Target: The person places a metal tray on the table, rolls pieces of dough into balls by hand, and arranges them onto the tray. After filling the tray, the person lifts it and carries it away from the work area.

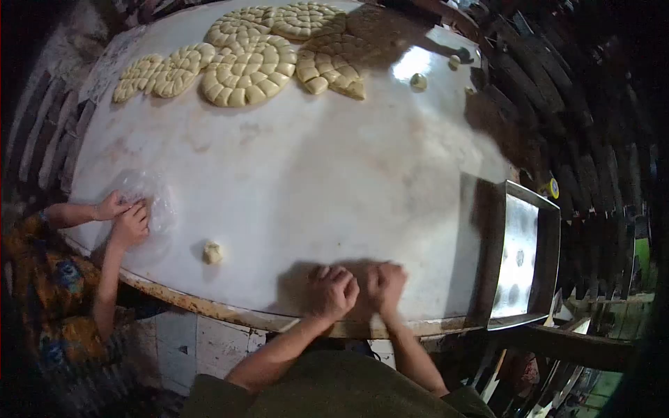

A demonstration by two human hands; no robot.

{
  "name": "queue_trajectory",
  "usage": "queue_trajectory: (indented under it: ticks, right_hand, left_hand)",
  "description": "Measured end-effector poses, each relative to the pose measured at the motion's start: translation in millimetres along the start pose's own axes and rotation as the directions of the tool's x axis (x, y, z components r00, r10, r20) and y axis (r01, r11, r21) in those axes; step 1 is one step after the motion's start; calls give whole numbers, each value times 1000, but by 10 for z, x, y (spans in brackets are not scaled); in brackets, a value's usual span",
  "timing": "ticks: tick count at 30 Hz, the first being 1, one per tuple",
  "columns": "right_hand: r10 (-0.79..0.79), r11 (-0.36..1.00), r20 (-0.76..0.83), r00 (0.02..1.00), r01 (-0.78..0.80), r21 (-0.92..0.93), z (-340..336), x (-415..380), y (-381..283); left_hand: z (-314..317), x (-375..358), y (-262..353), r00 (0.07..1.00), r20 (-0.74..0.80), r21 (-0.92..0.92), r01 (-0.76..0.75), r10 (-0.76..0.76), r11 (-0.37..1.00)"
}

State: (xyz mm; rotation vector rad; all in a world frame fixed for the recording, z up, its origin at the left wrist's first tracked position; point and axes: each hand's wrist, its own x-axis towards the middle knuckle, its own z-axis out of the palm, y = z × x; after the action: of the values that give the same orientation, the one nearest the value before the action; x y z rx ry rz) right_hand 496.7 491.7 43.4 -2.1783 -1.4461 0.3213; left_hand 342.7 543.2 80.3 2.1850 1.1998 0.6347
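Note:
At the table's front edge my left hand (334, 291) is closed, fingers curled in toward the palm. Close beside it on the right, my right hand (387, 284) is curled up too, slightly blurred. Whatever either hand may hold is hidden by the fingers. A small lump of dough (212, 253) lies to the left of my hands, apart from them. Across the far side of the white table (265, 167), several round, flat coils of pale dough pieces (249, 70) rest side by side, some in shadow.
On the left a co-worker's hands (129, 217) handle a clear plastic bag (162, 198). A metal tray (533, 197) stands at the right edge. Toward the far right are small dough balls (418, 82). A rusty rim (209, 306) runs along the front.

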Motion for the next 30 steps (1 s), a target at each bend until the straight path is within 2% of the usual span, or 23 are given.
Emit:
queue_trajectory:
  ticks: [1, 2, 3, 5, 7, 8, 9, 10, 11, 12, 13, 15, 17, 19, 21, 23, 24, 25, 26, 27, 28, 30]
  right_hand:
    - [-199, 980, -66, 978, 197, -37, 26, -309, -69]
    - [-253, 967, -38, 967, 253, -5, -183, -485, -93]
    - [-316, 948, -9, 949, 316, 35, -387, -633, -57]
    - [-301, 946, 93, 949, 309, -97, -457, -792, 848]
    - [-88, 965, -48, 995, 73, -254, -660, -268, 1004]
    - [-54, 989, -28, 998, 50, -136, -627, 96, 891]
    - [-15, 1000, 4, 1000, 15, -23, -595, 310, 832]
    - [-24, 998, 32, 999, 22, 52, -252, 313, 934]
    - [-114, 991, 37, 993, 111, 73, -80, 247, 769]
    - [-203, 975, 41, 978, 198, 97, 88, 187, 598]
    - [-347, 936, 37, 937, 345, 64, -80, -15, 267]
    - [-376, 920, 163, 912, 347, 183, -323, -352, 320]
    - [-425, 882, 184, 886, 451, -138, -509, -546, 979]
    - [-225, 940, 250, 942, 277, -198, -917, -222, 840]
    - [-282, 956, -82, 956, 274, -104, -699, 144, 613]
    - [-224, 974, -25, 974, 225, 40, -327, 243, 511]
    - [-242, 969, 138, 960, 233, 80, -192, 167, 499]
    - [-256, 966, 297, 920, 230, 120, -121, -16, 523]
    - [-371, 925, 206, 906, 339, 172, -112, -277, 605]
    - [-473, 871, 107, 875, 445, 209, -126, -520, 695]
    - [-461, 884, 150, 874, 438, 167, -347, -626, 796]
    - [-442, 894, 220, 869, 445, 39, -695, -628, 1196]
  left_hand:
    - [189, -218, 68, 997, -71, 77, -29, 34, 997]
    - [290, -459, 37, 990, -111, 61, -75, 81, 995]
    - [119, -627, 21, 996, -65, 190, -49, 62, 981]
    - [-254, -754, -211, 997, -75, 257, 42, -24, 966]
    - [-589, -474, -522, 981, -129, 376, 186, -147, 908]
    - [-597, -252, -571, 963, -244, 306, 192, -119, 932]
    - [-511, -55, -488, 968, -230, 274, 163, -100, 948]
    - [-452, 96, -282, 984, -178, 201, 45, -9, 979]
    - [-264, 145, -189, 987, -158, 169, 22, 5, 985]
    - [-130, 128, -23, 990, -135, 138, 60, -41, 989]
    - [-66, 27, 90, 993, -109, 128, -36, 50, 991]
    - [0, -370, 5, 993, -80, 191, -72, 88, 979]
    - [-319, -586, -199, 993, -77, 247, -73, 94, 966]
    - [-596, -475, -487, 997, -68, 350, 51, -29, 936]
    - [-545, -88, -432, 977, -205, 311, 116, -52, 943]
    - [-214, 167, -329, 974, -216, 198, -22, 66, 980]
    - [-94, 159, -196, 982, -176, 79, -54, 68, 995]
    - [16, 41, -108, 992, -102, 94, -65, 75, 993]
    - [18, -139, -34, 990, -39, 158, -128, 136, 979]
    - [43, -342, -112, 979, -107, 47, -167, 171, 985]
    - [-71, -499, -160, 970, -138, 57, -195, 201, 979]
    - [-404, -619, -351, 986, -77, 229, -129, 150, 965]
